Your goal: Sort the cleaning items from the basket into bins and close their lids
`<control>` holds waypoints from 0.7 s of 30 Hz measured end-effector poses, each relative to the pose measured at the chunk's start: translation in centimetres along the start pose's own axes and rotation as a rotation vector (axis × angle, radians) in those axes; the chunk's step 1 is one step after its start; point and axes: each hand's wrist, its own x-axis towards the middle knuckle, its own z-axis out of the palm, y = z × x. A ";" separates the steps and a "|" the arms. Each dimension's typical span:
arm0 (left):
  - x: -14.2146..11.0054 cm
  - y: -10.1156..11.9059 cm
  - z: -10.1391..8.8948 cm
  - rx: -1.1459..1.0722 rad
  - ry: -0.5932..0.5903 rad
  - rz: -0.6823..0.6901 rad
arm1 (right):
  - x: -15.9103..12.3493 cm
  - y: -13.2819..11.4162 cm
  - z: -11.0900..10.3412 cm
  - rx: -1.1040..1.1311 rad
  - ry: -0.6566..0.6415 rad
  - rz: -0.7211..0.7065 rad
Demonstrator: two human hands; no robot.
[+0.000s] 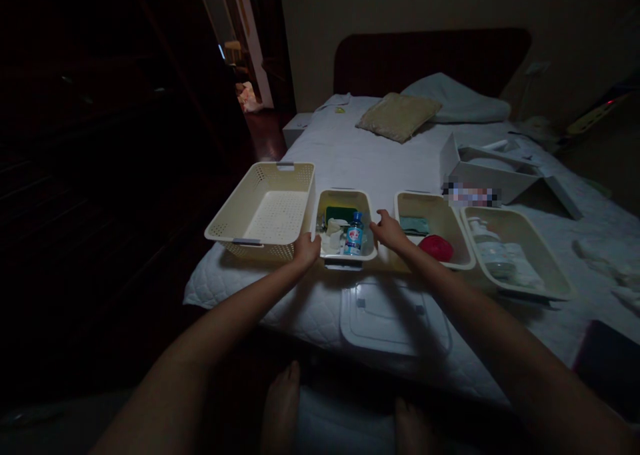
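Observation:
A small cream storage bin (371,245) stands at the middle of the bed's near edge. In it are a bottle with a blue cap (354,235), a dark green item (343,214) and crumpled whitish things I cannot make out. My left hand (306,250) is closed at the bin's left rim, between it and a larger perforated basket (235,232) with nothing in it. At the right rim, my right hand (390,231) has its thumb against the edge and a finger held apart from it.
Two more cream bins stand to the right: one (463,258) with a red item (437,248), another (555,275) with a pump bottle (493,252). A clear lid (395,335) lies in front. Behind are an opened white box (493,175) and a pillow (397,116).

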 end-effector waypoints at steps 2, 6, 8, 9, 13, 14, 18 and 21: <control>-0.4 -0.6 -0.1 -0.018 -0.001 0.008 | -0.7 -0.2 0.3 0.007 -0.017 -0.014; -0.7 -1.4 0.4 -0.048 0.009 0.050 | -1.8 -0.2 0.7 0.067 -0.069 0.002; -0.6 -1.6 0.7 -0.064 0.030 0.054 | -2.1 -0.1 1.0 0.058 -0.067 0.011; -0.5 -1.6 0.9 -0.067 0.040 0.053 | -2.1 -0.1 1.2 0.043 -0.057 0.013; -0.1 -1.6 1.1 -0.046 0.039 0.032 | -1.9 -0.2 1.9 0.018 -0.040 0.015; -0.1 -1.6 1.0 -0.055 0.032 0.024 | -1.9 -0.2 1.9 0.020 -0.035 0.008; -1.0 -1.9 0.8 -0.259 -0.034 0.063 | -2.6 0.1 1.6 0.036 -0.031 -0.067; -2.5 -2.3 0.9 -0.355 -0.086 0.152 | -3.9 1.0 1.1 0.045 -0.053 -0.144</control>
